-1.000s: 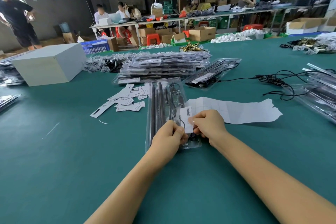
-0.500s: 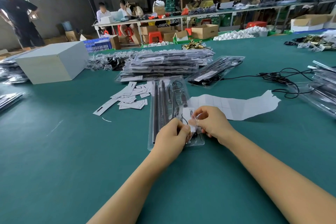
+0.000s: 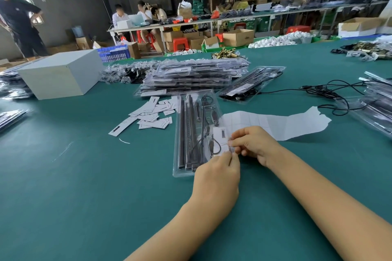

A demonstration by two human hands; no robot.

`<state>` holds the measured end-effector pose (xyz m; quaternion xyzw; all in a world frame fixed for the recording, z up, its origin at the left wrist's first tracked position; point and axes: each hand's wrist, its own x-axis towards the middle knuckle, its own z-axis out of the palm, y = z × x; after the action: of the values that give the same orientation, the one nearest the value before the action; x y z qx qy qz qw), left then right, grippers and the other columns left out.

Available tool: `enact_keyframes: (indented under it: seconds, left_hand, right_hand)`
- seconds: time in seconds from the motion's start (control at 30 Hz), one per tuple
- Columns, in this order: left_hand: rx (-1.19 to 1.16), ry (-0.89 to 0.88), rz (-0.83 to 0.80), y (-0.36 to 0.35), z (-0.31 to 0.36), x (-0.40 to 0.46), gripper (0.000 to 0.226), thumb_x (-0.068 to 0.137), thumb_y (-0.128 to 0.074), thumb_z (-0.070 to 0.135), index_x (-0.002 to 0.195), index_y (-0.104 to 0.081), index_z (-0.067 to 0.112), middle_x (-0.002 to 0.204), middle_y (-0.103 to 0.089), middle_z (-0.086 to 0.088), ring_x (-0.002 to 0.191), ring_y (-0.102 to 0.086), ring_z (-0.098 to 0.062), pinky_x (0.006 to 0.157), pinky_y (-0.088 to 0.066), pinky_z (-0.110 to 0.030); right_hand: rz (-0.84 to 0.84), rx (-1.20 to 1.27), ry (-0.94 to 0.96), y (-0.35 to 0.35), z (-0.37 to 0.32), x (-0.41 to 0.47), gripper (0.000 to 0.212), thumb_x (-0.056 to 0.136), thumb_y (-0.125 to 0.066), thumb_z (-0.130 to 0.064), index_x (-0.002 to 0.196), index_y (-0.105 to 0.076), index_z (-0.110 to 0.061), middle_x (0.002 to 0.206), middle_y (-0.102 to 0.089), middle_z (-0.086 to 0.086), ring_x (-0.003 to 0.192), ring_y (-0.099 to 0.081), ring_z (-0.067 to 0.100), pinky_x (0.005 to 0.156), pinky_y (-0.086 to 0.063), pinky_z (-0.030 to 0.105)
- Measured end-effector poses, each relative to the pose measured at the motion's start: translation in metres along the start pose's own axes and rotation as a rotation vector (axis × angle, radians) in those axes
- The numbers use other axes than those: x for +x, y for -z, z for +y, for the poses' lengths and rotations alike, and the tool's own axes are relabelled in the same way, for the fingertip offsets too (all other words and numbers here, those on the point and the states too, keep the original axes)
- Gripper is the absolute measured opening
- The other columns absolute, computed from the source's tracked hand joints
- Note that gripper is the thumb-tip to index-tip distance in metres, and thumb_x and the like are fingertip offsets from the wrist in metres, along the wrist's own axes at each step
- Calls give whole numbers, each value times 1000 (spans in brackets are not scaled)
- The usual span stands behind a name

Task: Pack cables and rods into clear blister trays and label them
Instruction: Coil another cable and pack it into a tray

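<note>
A clear blister tray (image 3: 196, 131) lies lengthwise on the green table, holding dark rods on its left side and a coiled black cable on its right. A white label (image 3: 220, 141) with a black bar sits on the tray's near right part. My right hand (image 3: 253, 144) pinches the label's right edge at the tray's rim. My left hand (image 3: 218, 174) covers the tray's near right corner, its fingertips meeting the label's lower edge; its fingers are curled, and what they grip is hidden.
Behind the tray lies a stack of packed blister trays (image 3: 191, 78). Loose white labels (image 3: 148, 115) are scattered left; a peeled backing sheet (image 3: 282, 123) lies right. Loose black cables (image 3: 331, 91) and more trays (image 3: 375, 108) are far right. A grey box (image 3: 61, 74) stands far left.
The label has moved down onto the tray's right edge. Both hands shifted slightly right along the rim, and the camera tilted a little.
</note>
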<state>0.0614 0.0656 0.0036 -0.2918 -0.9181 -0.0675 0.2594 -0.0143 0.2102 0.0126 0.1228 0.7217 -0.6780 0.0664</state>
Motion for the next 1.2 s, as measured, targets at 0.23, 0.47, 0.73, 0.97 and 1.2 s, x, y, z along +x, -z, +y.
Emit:
enact_keyframes:
  seconds: [0.23, 0.47, 0.73, 0.97, 1.2]
  left_hand:
    - [58, 50, -6, -4, 6, -2, 43, 42, -87, 21, 84, -77, 16, 71, -67, 8, 52, -59, -10, 39, -46, -19]
    - [-176, 187, 111, -1, 4, 0, 27, 51, -79, -7, 60, -58, 8, 68, -64, -1, 41, -51, -24, 36, -34, -21]
    - [-192, 249, 194, -1, 4, 2, 31, 46, -79, -10, 63, -58, 6, 66, -58, -3, 38, -44, -22, 41, -20, -18]
    - [-108, 143, 144, 0, 4, 1, 35, 42, -84, 0, 56, -53, 11, 57, -51, 0, 35, -40, -18, 35, -22, -19]
    - [12, 67, -11, 5, 8, -1, 36, 35, -88, 19, 47, -55, 20, 52, -52, 8, 47, -52, -12, 34, -30, -17]
  right_hand:
    - [13, -24, 45, 1, 1, -4, 13, 84, -64, 6, 92, -64, -3, 71, -63, 11, 43, -55, 7, 39, -41, 15]
    - [86, -123, 127, -5, 3, -7, 20, 84, -64, 2, 101, -65, -9, 74, -63, 11, 41, -51, 6, 36, -36, 18]
    - [136, -292, 206, -14, 6, -8, 21, 83, -57, -5, 96, -71, -15, 66, -63, 2, 38, -45, 9, 36, -32, 19]
    - [106, -465, 240, -11, 4, -10, 31, 88, -48, -7, 98, -72, -24, 56, -59, -5, 39, -45, 6, 45, -40, 18]
    - [99, -82, 60, -4, -1, -10, 10, 89, -62, -10, 92, -56, -2, 78, -67, 10, 41, -55, 6, 37, -35, 19]
